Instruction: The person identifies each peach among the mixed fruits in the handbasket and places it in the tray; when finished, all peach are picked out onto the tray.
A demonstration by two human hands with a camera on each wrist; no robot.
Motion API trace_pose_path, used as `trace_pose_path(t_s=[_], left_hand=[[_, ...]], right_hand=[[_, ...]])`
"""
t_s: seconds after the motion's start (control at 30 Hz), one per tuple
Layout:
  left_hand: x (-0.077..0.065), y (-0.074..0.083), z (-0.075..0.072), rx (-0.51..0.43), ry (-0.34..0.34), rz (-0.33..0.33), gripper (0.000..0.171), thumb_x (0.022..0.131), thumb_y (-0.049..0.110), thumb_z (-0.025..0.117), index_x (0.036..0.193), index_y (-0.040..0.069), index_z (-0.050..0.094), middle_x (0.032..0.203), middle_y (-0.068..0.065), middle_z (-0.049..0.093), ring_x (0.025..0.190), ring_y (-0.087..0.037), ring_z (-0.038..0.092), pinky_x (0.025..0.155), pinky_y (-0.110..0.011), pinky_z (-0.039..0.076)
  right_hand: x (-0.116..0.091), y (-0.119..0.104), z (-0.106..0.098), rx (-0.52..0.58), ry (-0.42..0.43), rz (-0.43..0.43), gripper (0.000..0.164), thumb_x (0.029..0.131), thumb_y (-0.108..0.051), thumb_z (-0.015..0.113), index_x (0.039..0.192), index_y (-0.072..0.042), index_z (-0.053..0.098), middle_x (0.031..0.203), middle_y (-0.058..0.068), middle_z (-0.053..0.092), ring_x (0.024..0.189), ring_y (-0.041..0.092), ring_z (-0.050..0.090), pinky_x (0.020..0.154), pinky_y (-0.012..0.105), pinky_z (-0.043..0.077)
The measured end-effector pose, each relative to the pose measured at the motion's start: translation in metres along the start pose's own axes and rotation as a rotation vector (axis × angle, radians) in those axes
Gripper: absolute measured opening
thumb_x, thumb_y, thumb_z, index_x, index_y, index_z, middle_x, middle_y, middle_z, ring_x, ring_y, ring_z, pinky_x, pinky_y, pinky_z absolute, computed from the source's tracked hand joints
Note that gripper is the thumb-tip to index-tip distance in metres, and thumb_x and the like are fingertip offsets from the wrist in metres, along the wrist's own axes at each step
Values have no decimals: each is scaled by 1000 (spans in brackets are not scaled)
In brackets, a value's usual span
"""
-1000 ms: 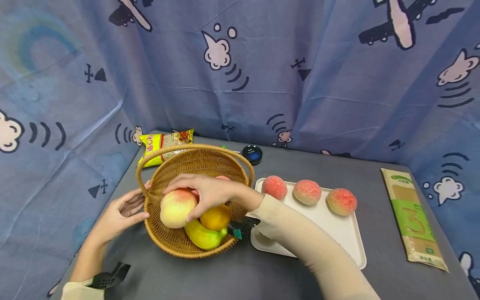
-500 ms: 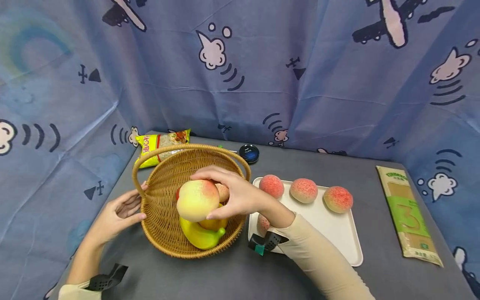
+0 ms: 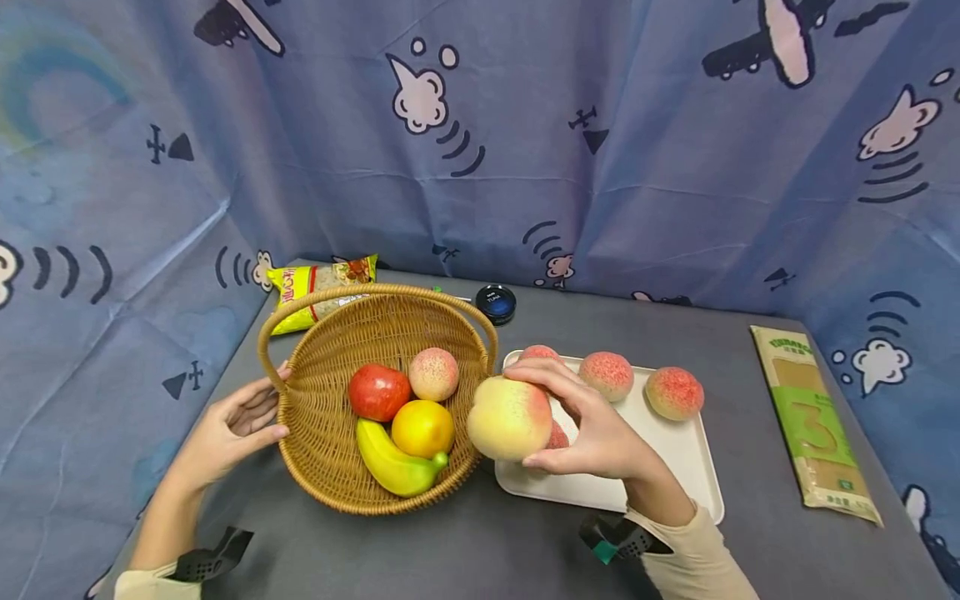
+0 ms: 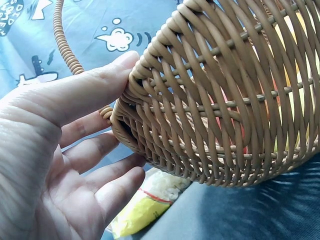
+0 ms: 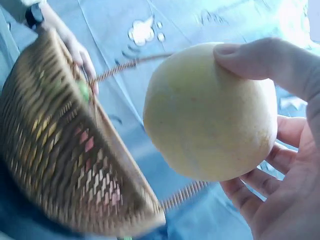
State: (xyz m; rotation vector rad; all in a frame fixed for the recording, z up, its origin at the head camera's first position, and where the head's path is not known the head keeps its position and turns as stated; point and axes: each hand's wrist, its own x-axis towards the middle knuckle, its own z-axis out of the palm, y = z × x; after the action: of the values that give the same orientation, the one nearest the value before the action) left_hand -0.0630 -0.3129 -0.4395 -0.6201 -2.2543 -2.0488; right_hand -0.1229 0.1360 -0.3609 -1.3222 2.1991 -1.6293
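In my right hand I grip a large yellow peach with a red blush, thumb on one side and fingers round the other. It is between the basket's right rim and the tray, overlapping the tray's left edge in the head view. My left hand holds the left rim of the wicker basket, its thumb on the near side and fingers behind, near the handle's foot. Inside the tilted basket lie a red apple, a small pink peach, an orange and a banana.
On the white tray sit pink peaches, one partly hidden behind my right hand. A noodle packet lies at the far right. Behind the basket are a yellow food bag and a dark round tin.
My right hand has carried the large peach out of the basket and to the right, toward the tray. The apple and small peach now show fully. My left hand stays at the rim.
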Motion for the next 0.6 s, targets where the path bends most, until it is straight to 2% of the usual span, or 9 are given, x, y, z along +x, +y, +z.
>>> trace_pose_path(t_s=[0.13,0.27,0.43,0.6], left_hand=[[0,0,0,0,-2,1,66,80,-24,56,140,-16,30,148,-3,41,132,-5,43,104,-18,42],[1,0,1,-14,-7,9,66,80,-25,56,139,-17,30,149,-5,40,133,-7,43,105,-19,42],[0,0,1,-32,-17,27,65,80,-26,55,138,-19,29,150,-7,39,133,-8,42,105,-19,42],[-1,-1,0,-31,-18,25,65,80,-25,56,139,-19,29,150,-8,38,133,-8,42,105,-19,42]], right_hand=[[-29,10,-12,14,86,41,83,60,7,84,134,3,47,133,17,46,126,18,43,105,17,42],[-61,18,-24,-18,169,157,84,61,13,81,136,3,45,135,15,44,127,12,42,105,13,40],[-97,34,-34,-89,233,254,83,63,15,79,137,5,43,134,9,46,122,6,44,102,7,38],[-118,47,-36,-190,244,367,79,66,4,83,136,-1,47,131,0,47,123,-3,40,98,0,33]])
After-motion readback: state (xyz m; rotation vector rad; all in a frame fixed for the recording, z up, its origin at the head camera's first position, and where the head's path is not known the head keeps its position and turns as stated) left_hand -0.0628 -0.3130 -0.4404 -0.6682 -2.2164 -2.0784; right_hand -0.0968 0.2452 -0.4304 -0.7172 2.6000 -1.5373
